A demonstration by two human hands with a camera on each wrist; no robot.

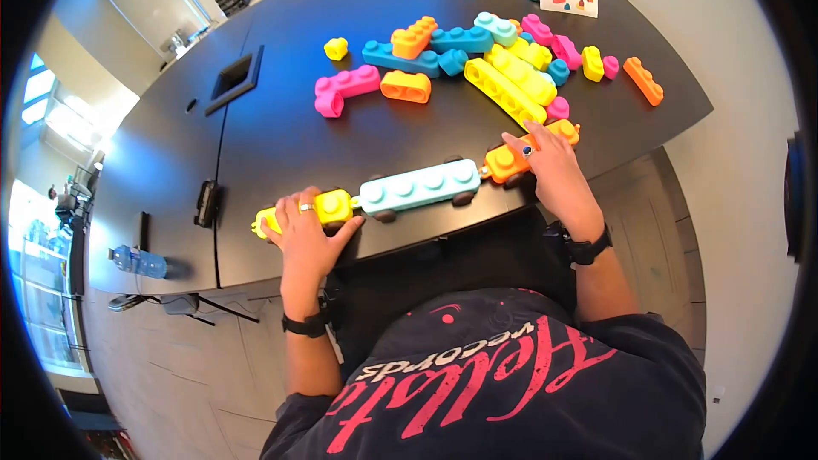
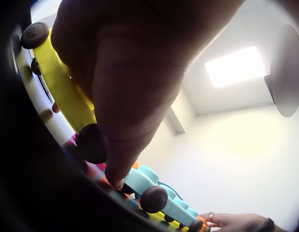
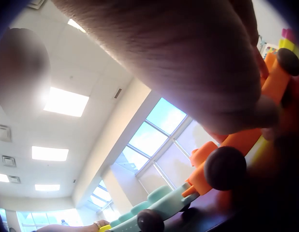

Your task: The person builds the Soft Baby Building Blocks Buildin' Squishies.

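With my left hand [image 1: 307,234] I grip the yellow wagon [image 1: 334,205], with my right hand [image 1: 559,175] the orange wagon [image 1: 504,163]; between stands the light-blue wagon [image 1: 419,188].

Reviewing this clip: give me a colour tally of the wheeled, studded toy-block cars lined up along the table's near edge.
Yellow studded toy-block car with dark wheels: 1
Light-blue long studded toy-block car with dark wheels: 1
Orange studded toy-block car with dark wheels: 1
Total: 3
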